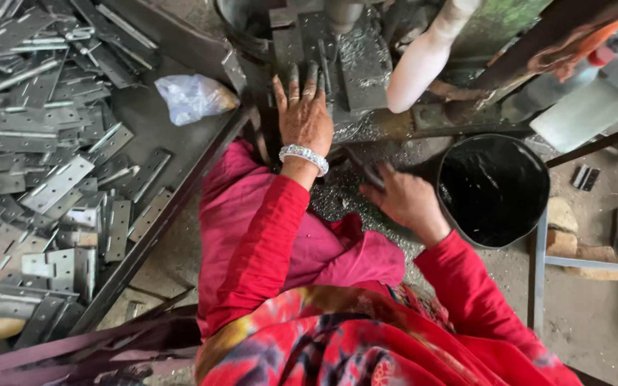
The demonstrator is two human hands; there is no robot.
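Observation:
My left hand (303, 111), with a beaded bracelet on the wrist, lies flat with fingers spread on the metal bed of a press machine (355, 64), touching a dark metal piece there. My right hand (403, 200) reaches lower over a surface strewn with shiny metal shavings, its fingers curled on a small dark metal piece (366, 171). Both arms are in red sleeves, with red cloth over my lap.
A tray (180, 143) on the left holds several grey metal hinge plates (59, 186) and a crumpled plastic bag (193, 96). A black bucket (493, 187) stands right of my right hand. A white handle (423, 61) juts from the machine. Bricks lie on the floor at right.

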